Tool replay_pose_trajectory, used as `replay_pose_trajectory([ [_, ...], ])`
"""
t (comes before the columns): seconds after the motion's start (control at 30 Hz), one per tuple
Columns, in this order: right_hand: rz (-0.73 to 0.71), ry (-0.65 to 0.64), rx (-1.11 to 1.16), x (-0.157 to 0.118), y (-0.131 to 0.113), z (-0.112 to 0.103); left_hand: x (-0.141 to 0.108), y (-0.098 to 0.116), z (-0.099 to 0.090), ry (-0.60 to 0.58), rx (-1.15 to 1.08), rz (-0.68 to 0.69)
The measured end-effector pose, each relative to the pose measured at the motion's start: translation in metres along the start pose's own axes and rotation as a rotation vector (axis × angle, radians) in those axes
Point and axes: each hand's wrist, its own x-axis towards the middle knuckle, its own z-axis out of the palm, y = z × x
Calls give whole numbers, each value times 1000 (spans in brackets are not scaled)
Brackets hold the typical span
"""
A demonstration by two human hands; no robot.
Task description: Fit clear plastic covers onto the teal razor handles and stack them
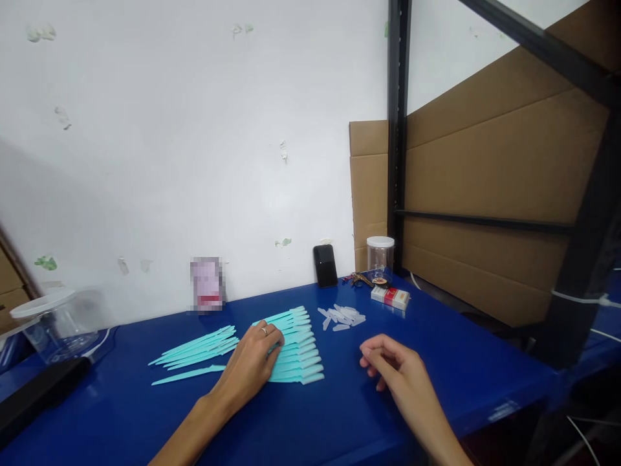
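My left hand (258,356), with a ring on one finger, rests with curled fingers on a row of turquoise sticks (295,353) whose pale ends point right; what its fingertips hold, if anything, is hidden. Left of it lie a fanned bunch of turquoise sticks (194,347) and a single stick (187,375) partly behind the wrist. My right hand (388,364) hovers over the blue table at the right, its fingers bent and thumb against the index finger. Whatever it may pinch is too small to make out. A small pile of translucent white caps (342,316) lies between and beyond the hands.
Behind the caps a black phone (325,265) leans on the wall. A lidded clear jar (380,259), keys (359,279) and a red-white box (390,298) stand or lie at the back right. Another jar (58,330) and a black object (43,395) are left.
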Motion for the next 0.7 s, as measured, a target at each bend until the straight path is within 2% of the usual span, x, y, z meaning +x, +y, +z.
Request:
replay_pose_trajectory([
  [0.2, -4, -8, -13, -1, -2, 0, 1, 0, -7, 14, 40, -84],
  [0.37, 2, -1, -2, 0, -1, -1, 2, 1, -5, -31, 22, -36],
  [0.7, 8, 12, 20, -1, -2, 0, 2, 6, -4, -12, 22, -48],
])
